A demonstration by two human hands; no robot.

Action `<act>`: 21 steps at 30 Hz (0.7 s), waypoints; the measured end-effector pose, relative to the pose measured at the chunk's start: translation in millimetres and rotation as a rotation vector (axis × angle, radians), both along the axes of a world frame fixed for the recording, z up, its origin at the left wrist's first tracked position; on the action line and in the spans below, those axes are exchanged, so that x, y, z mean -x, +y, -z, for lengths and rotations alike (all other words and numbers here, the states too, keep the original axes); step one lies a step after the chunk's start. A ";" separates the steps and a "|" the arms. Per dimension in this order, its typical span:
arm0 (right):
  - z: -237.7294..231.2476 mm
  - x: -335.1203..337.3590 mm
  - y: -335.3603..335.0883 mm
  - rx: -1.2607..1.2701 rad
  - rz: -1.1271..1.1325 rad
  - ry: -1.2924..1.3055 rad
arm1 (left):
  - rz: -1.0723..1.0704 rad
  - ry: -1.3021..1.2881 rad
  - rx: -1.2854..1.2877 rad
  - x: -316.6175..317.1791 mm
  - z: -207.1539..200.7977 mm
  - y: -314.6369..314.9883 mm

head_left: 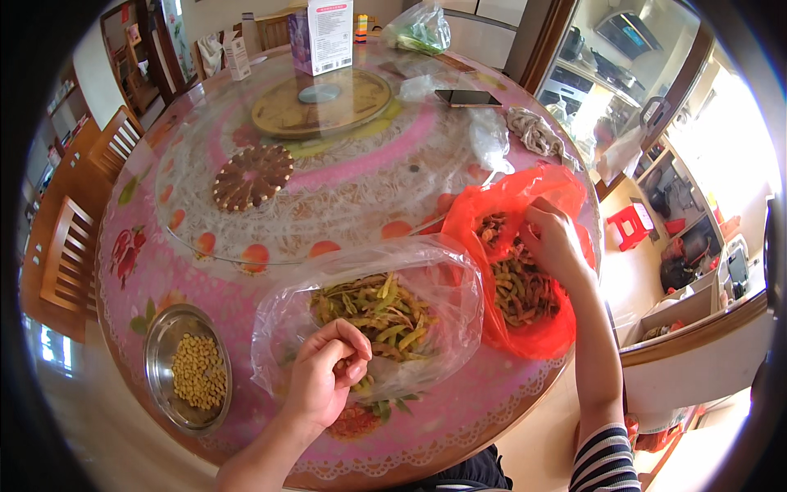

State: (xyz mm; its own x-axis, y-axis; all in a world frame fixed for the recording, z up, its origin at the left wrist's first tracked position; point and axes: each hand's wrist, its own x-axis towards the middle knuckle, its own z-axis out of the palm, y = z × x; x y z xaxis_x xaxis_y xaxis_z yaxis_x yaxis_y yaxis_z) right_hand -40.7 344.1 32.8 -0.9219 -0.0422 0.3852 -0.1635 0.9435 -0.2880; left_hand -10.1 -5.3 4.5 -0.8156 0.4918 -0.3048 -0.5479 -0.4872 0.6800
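My left hand (328,369) hovers over the near edge of a clear plastic bag (283,307). Its fingers curl in toward the palm, and what they hold, if anything, is hidden. Green-brown bean pods (381,312) are heaped in that bag. To its right stands an open red plastic bag (475,217) with more, browner pods (520,291) inside. My right hand (553,242) reaches into the red bag from the right, fingers bent together above the pods; nothing shows clearly between them. At the left, a round metal bowl (156,361) contains shelled yellow beans (198,373).
A round table (156,275) with a patterned cover carries a woven trivet (252,176), a turntable (279,115), a box (328,37), a phone (467,98), a crumpled cloth (533,131) and a bag of greens (418,33). Wooden chairs (70,254) stand left; a red stool (630,225) is right.
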 end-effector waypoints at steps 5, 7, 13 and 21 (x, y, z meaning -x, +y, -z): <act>5.1 11.8 0.5 -0.023 -0.051 -0.087 | -0.007 0.027 0.022 0.3 0.0 1.4; 5.4 10.8 2.9 -0.048 -0.083 -0.041 | -0.020 0.044 0.018 -0.2 1.4 2.5; 9.7 12.1 6.0 -0.031 0.018 -0.090 | 0.025 0.041 -0.046 -0.4 3.5 0.4; 10.8 8.6 8.5 -0.097 0.063 0.006 | 0.062 0.028 -0.065 1.7 2.5 -2.8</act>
State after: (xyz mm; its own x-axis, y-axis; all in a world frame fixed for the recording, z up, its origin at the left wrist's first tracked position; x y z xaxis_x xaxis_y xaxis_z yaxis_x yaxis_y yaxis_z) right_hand -49.3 352.6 22.0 -0.9214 -0.0217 0.3879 -0.1046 0.9754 -0.1941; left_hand -11.7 -8.1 2.0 -0.7905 0.5600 -0.2479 -0.5598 -0.4965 0.6634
